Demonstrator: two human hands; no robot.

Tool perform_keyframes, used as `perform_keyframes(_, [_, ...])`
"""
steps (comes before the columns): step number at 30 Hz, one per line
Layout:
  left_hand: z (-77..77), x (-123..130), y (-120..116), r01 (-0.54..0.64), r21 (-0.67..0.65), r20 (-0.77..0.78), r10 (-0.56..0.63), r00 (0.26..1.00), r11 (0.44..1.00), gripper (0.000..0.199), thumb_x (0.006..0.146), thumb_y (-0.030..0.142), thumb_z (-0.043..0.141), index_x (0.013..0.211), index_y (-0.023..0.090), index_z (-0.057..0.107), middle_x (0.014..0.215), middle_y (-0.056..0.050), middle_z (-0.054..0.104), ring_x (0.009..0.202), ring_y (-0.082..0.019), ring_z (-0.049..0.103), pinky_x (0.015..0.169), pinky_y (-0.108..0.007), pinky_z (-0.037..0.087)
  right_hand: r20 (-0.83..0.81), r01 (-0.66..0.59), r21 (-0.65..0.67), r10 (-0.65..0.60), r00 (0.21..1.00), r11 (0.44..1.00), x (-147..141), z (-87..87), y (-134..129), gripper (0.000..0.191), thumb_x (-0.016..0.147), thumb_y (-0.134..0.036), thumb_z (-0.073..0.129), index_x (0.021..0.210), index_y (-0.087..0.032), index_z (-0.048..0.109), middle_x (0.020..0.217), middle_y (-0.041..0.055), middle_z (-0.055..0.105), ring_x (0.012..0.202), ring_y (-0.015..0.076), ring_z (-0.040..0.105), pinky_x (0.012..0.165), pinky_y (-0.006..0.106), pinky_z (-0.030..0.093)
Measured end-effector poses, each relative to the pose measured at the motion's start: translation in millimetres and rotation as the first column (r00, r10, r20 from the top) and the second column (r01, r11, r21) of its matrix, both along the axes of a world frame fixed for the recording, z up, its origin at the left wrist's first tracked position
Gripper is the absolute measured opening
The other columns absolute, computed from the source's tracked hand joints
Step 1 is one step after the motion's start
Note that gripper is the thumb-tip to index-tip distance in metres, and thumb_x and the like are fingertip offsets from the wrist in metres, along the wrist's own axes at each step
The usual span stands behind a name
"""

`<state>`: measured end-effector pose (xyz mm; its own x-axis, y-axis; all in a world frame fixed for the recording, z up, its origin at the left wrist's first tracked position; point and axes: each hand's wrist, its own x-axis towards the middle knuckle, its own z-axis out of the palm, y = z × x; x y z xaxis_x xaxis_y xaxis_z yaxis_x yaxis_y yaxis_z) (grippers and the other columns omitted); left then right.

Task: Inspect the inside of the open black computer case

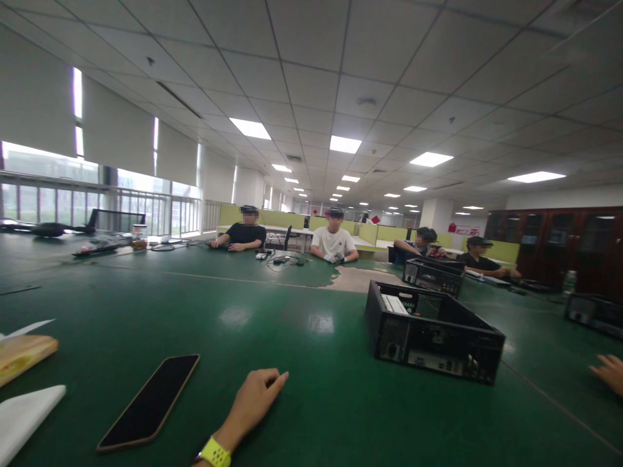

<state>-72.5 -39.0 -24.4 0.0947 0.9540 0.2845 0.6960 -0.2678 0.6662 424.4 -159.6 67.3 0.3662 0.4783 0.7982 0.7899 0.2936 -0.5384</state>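
My left hand (259,397), with a yellow-green watch band (215,452) on its wrist, rests on the green tabletop (311,428). Its fingers look loosely curled, nothing shows in them, and the thumb points right. A dark phone (150,403) in a thin brown case lies flat to the left of this hand, apart from it. At the right edge of the view my right hand (608,373) is partly cut off, fingers stretched out and holding nothing visible. Between the two hands, farther back, stands a black open-topped computer case (438,340), its port side facing me. Neither hand touches it.
A second black computer case (433,275) stands behind the first, another (596,312) at far right. A tissue pack (24,355) and a white object (29,418) lie at left. Several people sit across the table. Cables (287,261) lie near the far edge.
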Motion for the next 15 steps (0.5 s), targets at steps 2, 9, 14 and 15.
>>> perform_keyframes(2, [0.0, 0, -1, 0.004, -0.006, -0.001, -0.004, 1.0, 1.0, 0.052, 0.082, 0.062, 0.034, 0.055, 0.019, 0.043, 0.057, 0.001, 0.046, 0.058, -0.015, 0.043, 0.057, -0.028, 0.027, 0.064, 0.049, 0.083, -0.054, 0.996, 0.995, 50, 31.6, 12, 0.066, 0.076, -0.07, 0.037, 0.035, -0.024, 0.059, 0.06, 0.0128, 0.063, 0.068, 0.0268, 0.064, 0.048, 0.036, 0.037])
perform_keyframes(9, [0.0, 0, -1, 0.02, -0.034, 0.003, -0.02, 1.0, 0.999, 0.052, 0.082, 0.062, 0.034, 0.057, 0.019, 0.046, 0.059, 0.001, 0.048, 0.058, -0.015, 0.044, 0.057, -0.028, 0.029, 0.215, 0.082, 0.153, -0.114, 0.97, 0.985, 151, 47.4, 33, 0.063, 0.071, -0.072, 0.042, 0.03, -0.025, 0.053, 0.034, 0.0079, 0.041, 0.041, 0.0166, 0.052, 0.042, 0.031, 0.026])
perform_keyframes(14, [-0.3, 0, -1, 0.032, -0.057, 0.006, -0.032, 0.999, 0.998, 0.052, 0.083, 0.062, 0.034, 0.059, 0.018, 0.048, 0.06, 0.001, 0.049, 0.058, -0.014, 0.045, 0.057, -0.026, 0.031, 0.251, -0.038, 0.22, -0.019, 0.968, 0.975, 189, 51.9, 55, 0.05, 0.072, -0.058, 0.052, 0.034, -0.026, 0.052, 0.033, 0.0037, 0.037, 0.046, 0.0233, 0.054, 0.037, 0.028, 0.027])
perform_keyframes(15, [-0.4, 0, -1, 0.033, -0.062, 0.007, -0.033, 0.999, 0.998, 0.052, 0.083, 0.062, 0.034, 0.059, 0.018, 0.048, 0.06, 0.001, 0.049, 0.058, -0.014, 0.045, 0.057, -0.026, 0.032, 0.255, -0.057, 0.229, -0.003, 0.967, 0.972, 194, 53.6, 59, 0.047, 0.071, -0.056, 0.054, 0.034, -0.026, 0.051, 0.032, 0.003, 0.035, 0.045, 0.0236, 0.052, 0.036, 0.028, 0.025])
